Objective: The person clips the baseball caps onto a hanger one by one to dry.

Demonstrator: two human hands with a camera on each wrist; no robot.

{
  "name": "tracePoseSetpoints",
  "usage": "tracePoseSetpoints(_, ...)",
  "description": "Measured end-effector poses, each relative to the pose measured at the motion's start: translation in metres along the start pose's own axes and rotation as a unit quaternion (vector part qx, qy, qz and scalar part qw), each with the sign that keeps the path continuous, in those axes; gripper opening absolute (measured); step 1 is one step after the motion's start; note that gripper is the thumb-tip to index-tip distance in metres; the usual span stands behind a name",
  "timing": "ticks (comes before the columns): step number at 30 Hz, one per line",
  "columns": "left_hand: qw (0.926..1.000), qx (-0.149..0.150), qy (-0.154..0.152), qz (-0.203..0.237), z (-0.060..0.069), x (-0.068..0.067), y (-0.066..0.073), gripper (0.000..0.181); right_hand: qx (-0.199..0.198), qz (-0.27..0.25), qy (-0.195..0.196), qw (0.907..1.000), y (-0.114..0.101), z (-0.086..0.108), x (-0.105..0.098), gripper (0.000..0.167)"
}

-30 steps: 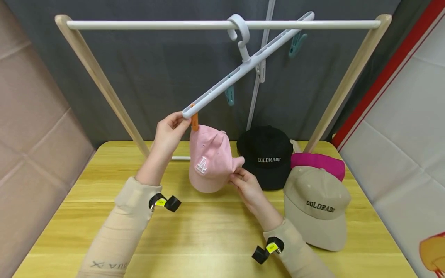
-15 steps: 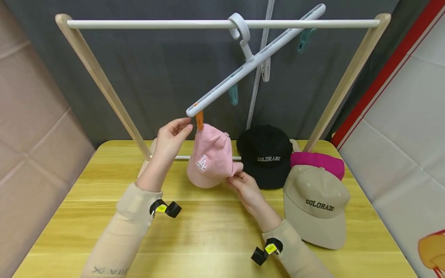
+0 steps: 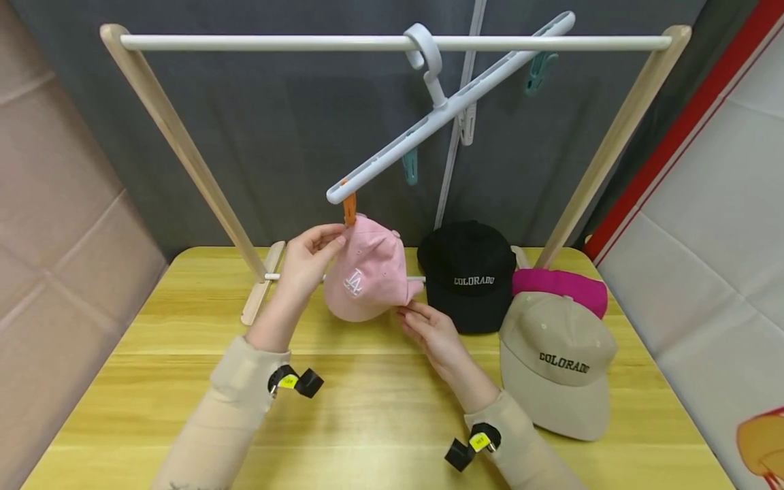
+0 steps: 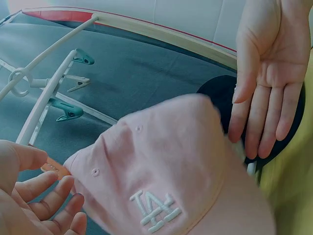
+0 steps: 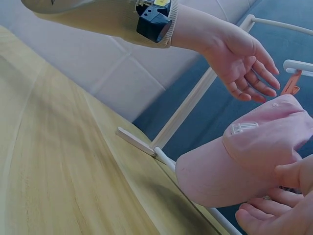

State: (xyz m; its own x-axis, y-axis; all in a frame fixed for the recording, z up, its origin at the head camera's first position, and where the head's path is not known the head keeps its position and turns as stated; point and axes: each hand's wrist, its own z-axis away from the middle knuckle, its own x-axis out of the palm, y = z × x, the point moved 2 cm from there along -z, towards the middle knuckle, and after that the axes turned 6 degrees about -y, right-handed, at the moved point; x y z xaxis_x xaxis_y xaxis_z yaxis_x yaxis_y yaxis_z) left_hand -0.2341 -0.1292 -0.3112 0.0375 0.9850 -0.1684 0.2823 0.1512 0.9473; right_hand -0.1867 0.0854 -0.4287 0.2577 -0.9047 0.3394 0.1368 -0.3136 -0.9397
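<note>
A pink cap (image 3: 370, 269) with white LA letters hangs from an orange clip (image 3: 350, 209) at the near end of a white hanger (image 3: 437, 117). The hanger's hook sits on the rack's white rail, and the bar slants down toward the left. My left hand (image 3: 312, 262) is beside the clip and the cap's upper left, its fingers loosely bent and holding nothing in the right wrist view. My right hand (image 3: 433, 333) is at the cap's lower right, fingers fairly straight in the left wrist view (image 4: 274, 73). Whether its fingertips touch the cap, I cannot tell.
On the right of the wooden table (image 3: 367, 422) lie a black cap (image 3: 468, 272), a magenta cap (image 3: 560, 286) and a beige cap (image 3: 560, 361). Teal clips (image 3: 410, 167) and a pale clip (image 3: 467, 126) hang on the hanger. A wooden-legged rack (image 3: 392, 43) spans the back.
The left hand has come off the hanger's end and dropped slightly beside the cap. The right hand has loosened from the cap's lower edge, and the cap has swung slightly up and left.
</note>
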Motion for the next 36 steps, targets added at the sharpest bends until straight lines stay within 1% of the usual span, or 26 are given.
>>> tracePoseSetpoints(3, 1.0000, 0.000, -0.003, -0.005, 0.003, 0.002, -0.001, 0.027, 0.007, -0.003, -0.005, 1.0000, 0.000, 0.000, -0.001, 0.040)
tracePoseSetpoints(6, 0.9999, -0.002, -0.010, 0.002, 0.006, 0.006, -0.003, 0.028, 0.007, -0.013, -0.007, 0.9999, 0.000, 0.000, -0.003, 0.040)
tracePoseSetpoints(9, 0.9997, -0.010, -0.018, 0.013, 0.009, 0.009, -0.007, 0.029, 0.001, -0.018, -0.008, 0.9998, 0.000, 0.001, -0.006, 0.039)
tracePoseSetpoints(13, 0.9983, -0.032, -0.034, 0.034, 0.014, 0.014, -0.013, 0.030, -0.003, -0.012, 0.006, 0.9999, -0.002, 0.002, -0.012, 0.037)
tracePoseSetpoints(16, 0.9969, -0.047, -0.041, 0.048, 0.017, 0.018, -0.019, 0.030, -0.006, 0.006, 0.029, 0.9995, -0.005, 0.003, -0.017, 0.034)
tracePoseSetpoints(20, 0.9962, -0.059, -0.043, 0.047, 0.022, 0.024, -0.025, 0.028, -0.013, 0.031, 0.069, 0.9971, -0.010, 0.004, -0.028, 0.032)
tracePoseSetpoints(24, 0.9959, -0.060, -0.048, 0.048, 0.026, 0.031, -0.028, 0.028, -0.022, 0.039, 0.104, 0.9935, -0.016, 0.005, -0.039, 0.032)
tracePoseSetpoints(29, 0.9950, -0.059, -0.056, 0.058, 0.030, 0.040, -0.030, 0.028, -0.033, 0.049, 0.129, 0.9898, -0.025, 0.008, -0.051, 0.034)
tracePoseSetpoints(33, 0.9937, -0.071, -0.059, 0.063, 0.032, 0.047, -0.032, 0.028, -0.048, 0.065, 0.146, 0.9860, -0.031, 0.011, -0.061, 0.034)
tracePoseSetpoints(36, 0.9924, -0.083, -0.061, 0.066, 0.033, 0.051, -0.036, 0.028, -0.051, 0.077, 0.159, 0.9829, -0.036, 0.013, -0.068, 0.033)
